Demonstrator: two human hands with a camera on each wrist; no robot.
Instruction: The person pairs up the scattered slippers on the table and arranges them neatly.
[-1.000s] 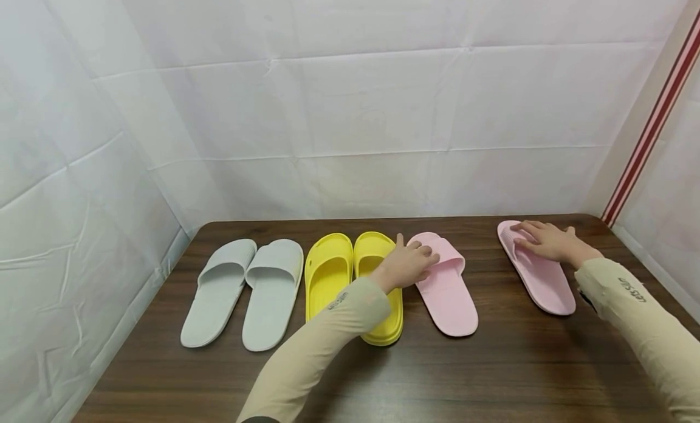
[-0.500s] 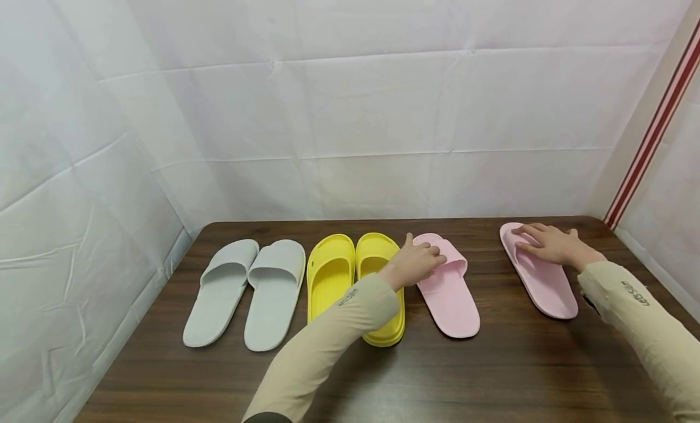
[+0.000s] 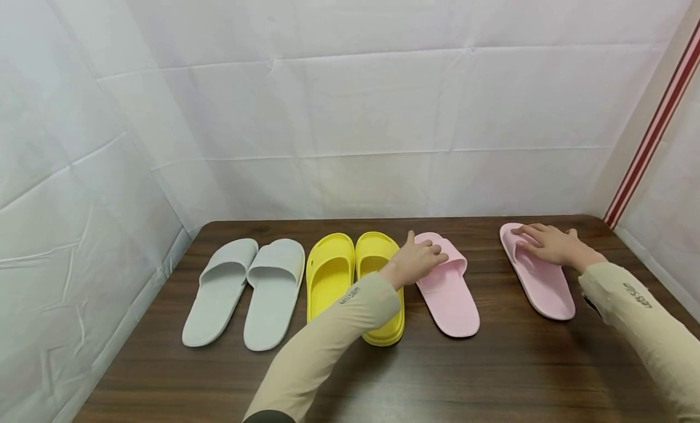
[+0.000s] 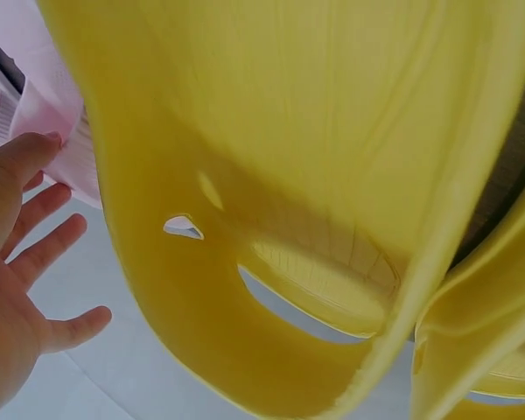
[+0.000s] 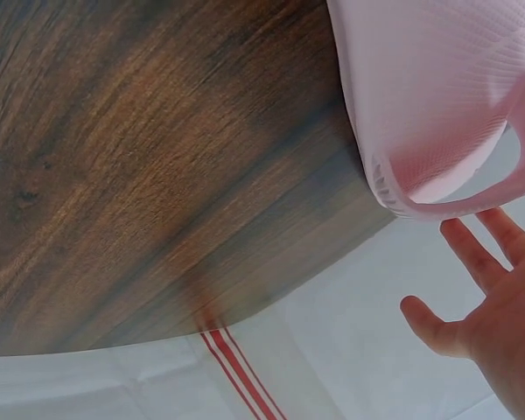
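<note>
Two pink slippers lie apart on the right half of the table. My left hand (image 3: 412,264) reaches across a yellow slipper (image 3: 388,326), its fingers spread and its fingertips at the strap of the nearer-to-centre pink slipper (image 3: 451,307). In the left wrist view a fingertip meets that pink strap (image 4: 66,162), while the other fingers stay extended. At the far right, my right hand (image 3: 558,245) lies over the other pink slipper (image 3: 549,292) with its fingertips on the strap. The right wrist view shows fairly straight fingers against that slipper's edge (image 5: 420,208).
Left of the pink slippers stands a second yellow slipper (image 3: 330,283), side by side with the first. Two pale grey slippers (image 3: 216,298) lie farther left. All rest on a dark wooden table (image 3: 465,380), with white cloth (image 3: 350,107) hanging behind and at the sides.
Over the last second my left hand has shifted slightly right over the strap of the left pink slipper. My right hand and its slipper are almost where they were.
</note>
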